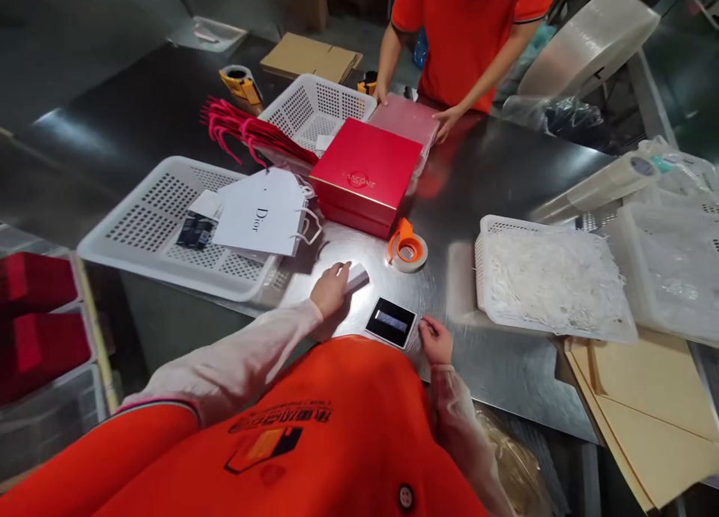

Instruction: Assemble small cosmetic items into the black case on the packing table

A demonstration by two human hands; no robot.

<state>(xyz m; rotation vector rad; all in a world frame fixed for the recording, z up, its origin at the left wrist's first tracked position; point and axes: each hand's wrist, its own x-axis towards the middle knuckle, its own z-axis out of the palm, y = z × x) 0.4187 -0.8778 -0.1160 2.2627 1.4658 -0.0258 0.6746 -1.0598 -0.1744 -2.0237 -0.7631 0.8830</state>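
Note:
My left hand (330, 289) grips a small white box (358, 278) just above the metal table (449, 202). Below and right of it lies a flat black box with a white rim (391, 322), a pale printed strip across its face. Close to that box's right edge is my right hand (437, 341), its fingers curled together; whether anything is pinched in them is hidden. Beyond my hands rests an orange tape dispenser with a roll of tape (408, 249). A red Lancome gift box (368, 168) sits behind the dispenser.
A white basket (120, 251) at left carries a white Dior paper bag (261, 210). Red bags (258, 131) lie by another basket (314, 90). A basket of shredded paper (553, 277) stands right. Opposite, a co-worker's hands (446, 121) hold a pinkish wrapped box (404, 116).

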